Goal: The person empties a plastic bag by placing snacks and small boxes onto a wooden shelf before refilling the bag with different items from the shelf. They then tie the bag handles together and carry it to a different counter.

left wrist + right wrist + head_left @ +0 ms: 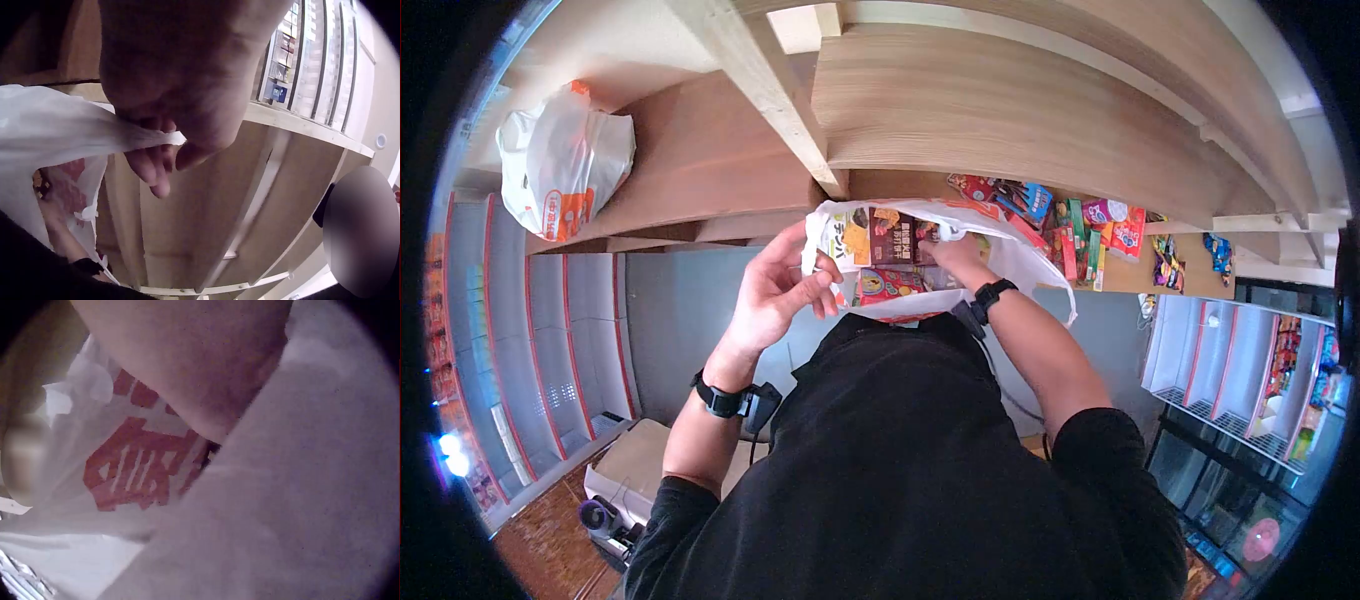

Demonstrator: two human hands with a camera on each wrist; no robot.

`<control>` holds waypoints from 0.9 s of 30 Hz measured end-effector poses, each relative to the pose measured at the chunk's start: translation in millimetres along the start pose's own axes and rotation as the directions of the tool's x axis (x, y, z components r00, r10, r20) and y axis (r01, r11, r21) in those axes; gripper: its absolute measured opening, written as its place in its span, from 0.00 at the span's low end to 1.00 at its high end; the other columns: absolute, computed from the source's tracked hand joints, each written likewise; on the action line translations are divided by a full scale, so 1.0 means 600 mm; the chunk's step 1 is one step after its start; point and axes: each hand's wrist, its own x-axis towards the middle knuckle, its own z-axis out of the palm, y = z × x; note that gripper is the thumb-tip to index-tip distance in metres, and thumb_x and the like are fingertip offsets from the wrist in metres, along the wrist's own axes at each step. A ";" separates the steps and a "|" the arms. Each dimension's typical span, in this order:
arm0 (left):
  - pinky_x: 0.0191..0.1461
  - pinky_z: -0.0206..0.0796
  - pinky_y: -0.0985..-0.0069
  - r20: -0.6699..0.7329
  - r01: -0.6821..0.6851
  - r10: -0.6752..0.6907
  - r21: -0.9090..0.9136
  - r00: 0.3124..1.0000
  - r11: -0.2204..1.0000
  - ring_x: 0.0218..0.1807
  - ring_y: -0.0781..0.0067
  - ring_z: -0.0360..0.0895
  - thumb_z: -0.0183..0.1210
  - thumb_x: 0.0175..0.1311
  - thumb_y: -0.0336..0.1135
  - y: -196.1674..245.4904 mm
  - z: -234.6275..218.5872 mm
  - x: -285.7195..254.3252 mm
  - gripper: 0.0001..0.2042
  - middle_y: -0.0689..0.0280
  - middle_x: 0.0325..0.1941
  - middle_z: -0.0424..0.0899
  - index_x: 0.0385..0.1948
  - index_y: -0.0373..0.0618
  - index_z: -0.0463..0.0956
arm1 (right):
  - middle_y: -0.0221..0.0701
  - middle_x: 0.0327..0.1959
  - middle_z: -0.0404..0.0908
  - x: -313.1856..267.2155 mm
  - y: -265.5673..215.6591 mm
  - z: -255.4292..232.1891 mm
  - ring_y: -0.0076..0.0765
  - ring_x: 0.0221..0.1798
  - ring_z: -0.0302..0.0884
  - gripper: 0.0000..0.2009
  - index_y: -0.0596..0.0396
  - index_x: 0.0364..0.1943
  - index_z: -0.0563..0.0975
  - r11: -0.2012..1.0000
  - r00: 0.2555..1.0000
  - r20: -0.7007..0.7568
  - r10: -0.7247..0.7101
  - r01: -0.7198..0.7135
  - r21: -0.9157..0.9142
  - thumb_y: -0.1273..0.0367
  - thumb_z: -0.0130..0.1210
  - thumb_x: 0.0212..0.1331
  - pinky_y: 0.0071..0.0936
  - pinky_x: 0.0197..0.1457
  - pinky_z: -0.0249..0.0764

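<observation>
Just past the black shirt (900,430) I've got the white bag (1035,265) — mouth facing the head camera, long axis left-right. Left hand (772,288) pinches its left rim; bag surrounds the right hand (960,257), fingers hidden, grip I can't tell. Snack packs (888,286) inside. Beyond — wooden shelf (1000,100), second bag (550,165) far left.

Shop interior, white display racks (548,345), packaged snacks (1128,235), wooden shelf (1197,272).

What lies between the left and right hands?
The head view shows a yellow-and-white package, a dark brown package and a red package, inside the white bag.
</observation>
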 end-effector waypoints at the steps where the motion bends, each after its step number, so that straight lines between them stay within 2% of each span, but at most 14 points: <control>1: 0.32 0.78 0.77 0.010 0.000 0.000 -0.014 1.000 1.000 0.33 0.70 0.86 0.58 0.72 0.23 -0.002 -0.003 -0.002 0.28 0.61 0.41 0.85 0.73 0.40 0.60 | 0.40 0.48 0.87 0.012 0.036 0.030 0.53 0.54 0.83 0.22 0.53 0.51 0.82 0.998 0.999 0.004 -0.051 0.051 0.024 0.55 0.67 0.58 0.47 0.61 0.76; 2: 0.32 0.78 0.77 0.021 0.001 -0.001 -0.026 1.000 1.000 0.33 0.70 0.86 0.58 0.72 0.23 -0.005 -0.005 -0.004 0.28 0.61 0.41 0.85 0.73 0.40 0.60 | 0.39 0.48 0.87 0.021 0.054 0.046 0.52 0.54 0.83 0.23 0.52 0.52 0.82 0.994 0.995 0.005 -0.102 0.102 0.050 0.54 0.67 0.57 0.47 0.62 0.75; 5: 0.33 0.78 0.77 0.038 0.019 -0.018 -0.030 0.999 0.999 0.33 0.71 0.85 0.58 0.72 0.24 -0.004 -0.005 -0.004 0.28 0.62 0.41 0.84 0.72 0.41 0.60 | 0.36 0.48 0.88 0.028 0.059 0.056 0.51 0.54 0.83 0.21 0.50 0.49 0.83 1.000 0.995 0.103 0.012 -0.014 0.019 0.53 0.66 0.58 0.47 0.61 0.75; 6: 0.33 0.78 0.77 0.046 0.020 -0.019 -0.033 0.999 0.999 0.33 0.71 0.85 0.58 0.72 0.24 -0.005 -0.007 -0.001 0.28 0.63 0.41 0.84 0.72 0.41 0.60 | 0.35 0.47 0.88 0.026 0.100 0.083 0.49 0.52 0.84 0.19 0.51 0.48 0.84 0.993 0.994 -0.022 -0.110 0.109 -0.042 0.54 0.65 0.58 0.44 0.60 0.75; 7: 0.33 0.78 0.76 0.053 0.017 -0.015 -0.035 0.998 0.999 0.33 0.71 0.85 0.59 0.72 0.23 -0.005 -0.010 0.003 0.28 0.63 0.41 0.84 0.72 0.41 0.60 | 0.36 0.47 0.88 0.024 0.098 0.071 0.49 0.52 0.83 0.20 0.52 0.48 0.84 0.997 1.000 0.029 -0.005 0.003 0.079 0.54 0.65 0.58 0.44 0.60 0.75; 9: 0.34 0.78 0.76 0.052 0.009 -0.006 -0.047 0.999 0.999 0.33 0.71 0.85 0.59 0.72 0.23 -0.009 -0.016 0.003 0.29 0.63 0.41 0.84 0.72 0.41 0.59 | 0.37 0.47 0.87 0.010 0.097 0.054 0.47 0.52 0.83 0.21 0.53 0.50 0.83 0.930 0.968 0.170 0.182 -0.226 0.291 0.54 0.64 0.59 0.43 0.59 0.74; 12: 0.35 0.78 0.76 0.071 -0.004 0.010 -0.089 0.997 0.996 0.33 0.70 0.85 0.59 0.71 0.22 -0.013 -0.018 0.003 0.29 0.63 0.40 0.83 0.72 0.41 0.59 | 0.39 0.51 0.86 0.008 0.105 0.033 0.43 0.54 0.82 0.23 0.54 0.52 0.81 0.921 0.972 0.216 0.092 -0.166 0.352 0.57 0.68 0.56 0.41 0.58 0.74; 13: 0.35 0.78 0.75 0.081 -0.015 0.024 -0.103 0.996 0.995 0.33 0.70 0.85 0.59 0.71 0.22 -0.017 -0.018 0.003 0.29 0.63 0.40 0.83 0.72 0.41 0.59 | 0.38 0.56 0.84 0.018 0.151 0.068 0.41 0.58 0.80 0.27 0.54 0.55 0.80 0.909 0.961 0.224 0.164 -0.236 0.344 0.56 0.71 0.54 0.40 0.62 0.73; 14: 0.36 0.78 0.75 0.092 -0.025 0.036 -0.117 0.995 0.993 0.34 0.70 0.85 0.59 0.71 0.22 -0.018 -0.019 0.006 0.29 0.63 0.40 0.83 0.72 0.41 0.58 | 0.38 0.56 0.84 0.021 0.163 0.081 0.41 0.58 0.80 0.27 0.54 0.56 0.80 0.902 0.955 0.219 0.201 -0.268 0.340 0.56 0.71 0.54 0.40 0.62 0.73; 18: 0.36 0.78 0.74 0.098 -0.005 0.014 -0.090 0.995 0.996 0.34 0.71 0.84 0.59 0.71 0.22 -0.008 -0.021 0.010 0.29 0.62 0.40 0.83 0.72 0.40 0.59 | 0.37 0.56 0.84 0.001 0.120 0.044 0.41 0.59 0.79 0.28 0.54 0.56 0.80 0.869 0.940 0.185 0.287 -0.336 0.363 0.55 0.71 0.54 0.40 0.62 0.73; 22: 0.37 0.78 0.74 0.079 0.000 0.006 -0.073 0.997 0.997 0.34 0.72 0.84 0.59 0.71 0.22 -0.007 -0.024 0.008 0.29 0.63 0.40 0.83 0.72 0.40 0.59 | 0.37 0.57 0.84 -0.003 0.056 -0.020 0.41 0.59 0.79 0.28 0.54 0.56 0.80 0.749 0.899 0.173 0.402 -0.432 0.502 0.55 0.72 0.53 0.40 0.63 0.72; 25: 0.37 0.78 0.75 0.059 0.006 -0.002 -0.079 0.998 0.997 0.34 0.72 0.84 0.60 0.71 0.23 -0.008 -0.024 0.009 0.30 0.63 0.40 0.83 0.73 0.40 0.59 | 0.36 0.57 0.84 0.015 0.006 -0.021 0.41 0.59 0.79 0.29 0.54 0.57 0.80 0.757 0.903 0.188 0.385 -0.426 0.495 0.55 0.72 0.53 0.39 0.64 0.72; 27: 0.37 0.78 0.75 0.056 0.004 0.000 -0.079 0.998 0.997 0.34 0.73 0.84 0.60 0.71 0.23 -0.008 -0.020 0.012 0.30 0.64 0.40 0.83 0.73 0.41 0.59 | 0.37 0.60 0.82 0.030 -0.012 0.013 0.41 0.60 0.78 0.32 0.55 0.60 0.78 0.824 0.932 0.230 0.279 -0.356 0.441 0.54 0.73 0.53 0.37 0.65 0.72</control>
